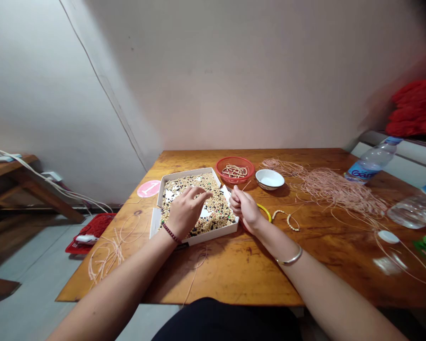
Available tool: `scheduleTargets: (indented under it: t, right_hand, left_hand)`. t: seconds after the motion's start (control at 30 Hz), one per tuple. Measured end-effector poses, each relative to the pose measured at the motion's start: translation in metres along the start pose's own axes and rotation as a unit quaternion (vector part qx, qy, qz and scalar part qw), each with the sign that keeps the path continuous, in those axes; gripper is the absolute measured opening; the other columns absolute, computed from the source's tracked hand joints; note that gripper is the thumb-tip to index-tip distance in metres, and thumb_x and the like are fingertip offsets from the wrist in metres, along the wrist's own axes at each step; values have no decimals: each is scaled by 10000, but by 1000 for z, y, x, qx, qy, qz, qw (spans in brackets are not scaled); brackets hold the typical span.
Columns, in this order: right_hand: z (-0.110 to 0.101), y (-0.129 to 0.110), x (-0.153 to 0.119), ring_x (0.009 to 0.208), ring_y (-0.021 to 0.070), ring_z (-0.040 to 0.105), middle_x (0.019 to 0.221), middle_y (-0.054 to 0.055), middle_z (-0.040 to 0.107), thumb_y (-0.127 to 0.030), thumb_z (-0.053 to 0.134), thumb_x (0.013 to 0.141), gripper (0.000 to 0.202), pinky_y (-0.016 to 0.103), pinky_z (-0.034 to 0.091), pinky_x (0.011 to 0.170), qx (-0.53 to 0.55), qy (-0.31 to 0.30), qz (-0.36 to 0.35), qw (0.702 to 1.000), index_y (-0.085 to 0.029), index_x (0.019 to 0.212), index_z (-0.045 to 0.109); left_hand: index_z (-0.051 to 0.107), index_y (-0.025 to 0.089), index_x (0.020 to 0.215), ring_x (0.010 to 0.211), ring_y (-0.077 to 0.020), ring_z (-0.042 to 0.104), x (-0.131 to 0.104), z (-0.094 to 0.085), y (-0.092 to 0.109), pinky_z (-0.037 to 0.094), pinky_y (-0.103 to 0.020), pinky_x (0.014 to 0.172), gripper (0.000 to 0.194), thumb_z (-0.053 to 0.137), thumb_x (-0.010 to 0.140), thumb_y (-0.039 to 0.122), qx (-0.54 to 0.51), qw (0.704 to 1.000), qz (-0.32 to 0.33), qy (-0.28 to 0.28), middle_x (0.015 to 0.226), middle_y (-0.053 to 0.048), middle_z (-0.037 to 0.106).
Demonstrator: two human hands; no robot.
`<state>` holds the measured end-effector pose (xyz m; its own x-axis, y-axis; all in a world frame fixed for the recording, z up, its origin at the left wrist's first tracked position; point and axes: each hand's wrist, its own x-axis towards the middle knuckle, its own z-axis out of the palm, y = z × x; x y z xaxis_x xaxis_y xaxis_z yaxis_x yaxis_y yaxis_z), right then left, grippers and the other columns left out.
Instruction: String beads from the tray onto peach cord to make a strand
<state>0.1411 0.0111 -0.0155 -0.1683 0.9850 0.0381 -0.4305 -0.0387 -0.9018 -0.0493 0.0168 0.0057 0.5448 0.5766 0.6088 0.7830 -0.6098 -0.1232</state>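
A shallow white box [195,239] full of small beads [213,218], mostly cream with some dark and a few coloured ones, lies on the table. Over the beads is my left hand [187,208], its fingers bent and drawn together towards the thumb; whatever lies between the fingertips is hidden. My right hand [244,207] is closed in a fist by the box's right edge, thumb on top. From the fist pokes the end of a thin pinkish cord [247,184]. Just beyond that wrist are a yellow curved band [266,211] and a short string of cream beads [290,221].
Behind the box stand a red basket [235,181] holding beaded strings and a white bowl [270,179]. A tangle of pink cords [341,189] spreads rightwards to plastic bottles [371,163]. Loose cords [108,255] and a pink round label [148,189] lie left.
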Motion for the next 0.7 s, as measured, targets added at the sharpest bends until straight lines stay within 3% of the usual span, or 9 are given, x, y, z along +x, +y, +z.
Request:
scheduleTargets:
  t: [0.23,0.33,0.53,0.7]
  right_hand:
    - [-4,16,6,409,71,244,464,-89,320,-402,610,763,222,207,144,404,-231,53,-68,969,-205,756,509]
    - [-5,17,6,416,80,264,468,-72,350,-400,582,784,214,216,145,416,-297,29,-69,952,-188,815,595]
    - [-3,15,5,495,93,368,622,8,540,-422,561,796,278,218,217,449,-305,-2,-84,949,-158,756,640]
    - [-2,14,5,423,68,243,500,-50,395,-508,553,792,340,212,149,415,-246,-13,-77,966,-173,757,598]
  left_hand:
    - [637,264,1024,903,-196,541,0,0,1,449,-307,723,211,503,895,164,14,1000,-6,13,1015,-32,634]
    - [633,258,1033,924,-206,540,0,0,1,451,-317,736,213,504,892,164,15,1000,-11,14,1022,-39,632]
    - [636,243,1017,937,-208,549,0,-1,2,461,-325,764,191,501,898,179,1,1000,-22,18,1024,-46,630]
    - [607,229,1086,975,-199,572,2,1,3,470,-344,825,212,512,905,283,-95,985,-121,73,1074,-62,621]
